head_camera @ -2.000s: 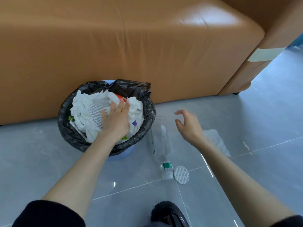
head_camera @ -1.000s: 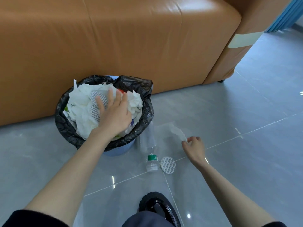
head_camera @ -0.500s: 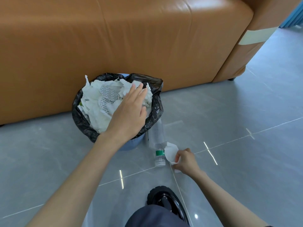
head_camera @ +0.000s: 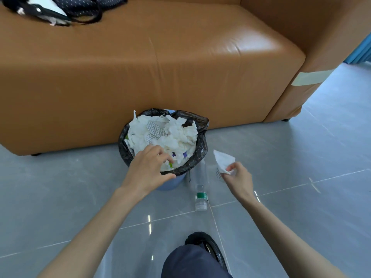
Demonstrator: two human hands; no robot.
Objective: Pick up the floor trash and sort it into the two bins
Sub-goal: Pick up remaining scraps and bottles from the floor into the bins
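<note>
On the floor [head_camera: 301, 197] at the sofa's [head_camera: 160, 67] foot, mid-sort: crumpled tissue [head_camera: 222, 160] pinched in right hand [head_camera: 237, 177], raised just beside the brimming lined bin [head_camera: 201, 151]. Left hand [head_camera: 148, 167] loosely bent over the near rim, touching the paper heap, no clear grip. Next, probably: tissue over the rim, then release. Clear bottle [head_camera: 199, 183] lying between the hands, likely bound for a second bin, unseen.

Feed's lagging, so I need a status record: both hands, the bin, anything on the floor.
left hand: over bin's near rim, grip unclear
right hand: pinches white paper, held right of bin
bin: black-lined, heaped with paper scraps, against sofa
floor: clear bottle lying beside bin
</note>
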